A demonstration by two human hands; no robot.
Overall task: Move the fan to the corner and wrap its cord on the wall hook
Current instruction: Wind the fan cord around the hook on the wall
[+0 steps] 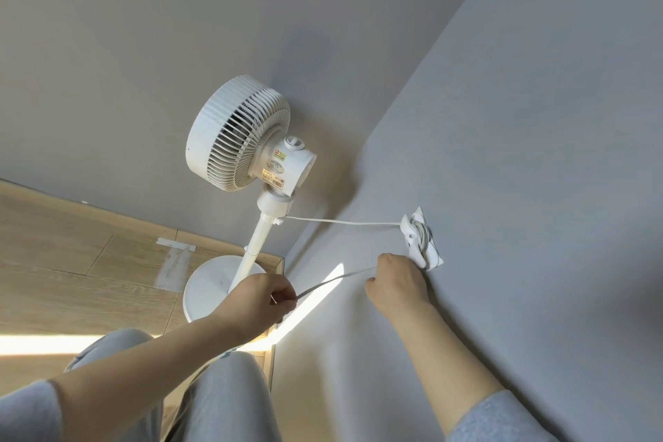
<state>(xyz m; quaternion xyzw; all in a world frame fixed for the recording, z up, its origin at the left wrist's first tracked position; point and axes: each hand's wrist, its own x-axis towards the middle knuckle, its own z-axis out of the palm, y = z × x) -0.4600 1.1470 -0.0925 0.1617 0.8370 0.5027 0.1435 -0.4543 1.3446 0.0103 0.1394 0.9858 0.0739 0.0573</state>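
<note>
Nearest, the left hand [267, 298] pinches the flat white cord [333, 279] between thumb and curled fingers. From there the cord runs taut up to the right hand [394, 280], whose fingers are curled round it against the grey wall [538, 154], just below the wall hook [419, 237]. Several turns already sit on the hook. The cord looks thin, limp and smooth-skinned, so it probably slips unless kept tensioned; gripping close to the hook should give the tightest loops. Beyond, another span leads to the stem of the pedestal fan [240, 140], which stands in the corner. It is light plastic and likely top-heavy, so that span wants some slack.
</note>
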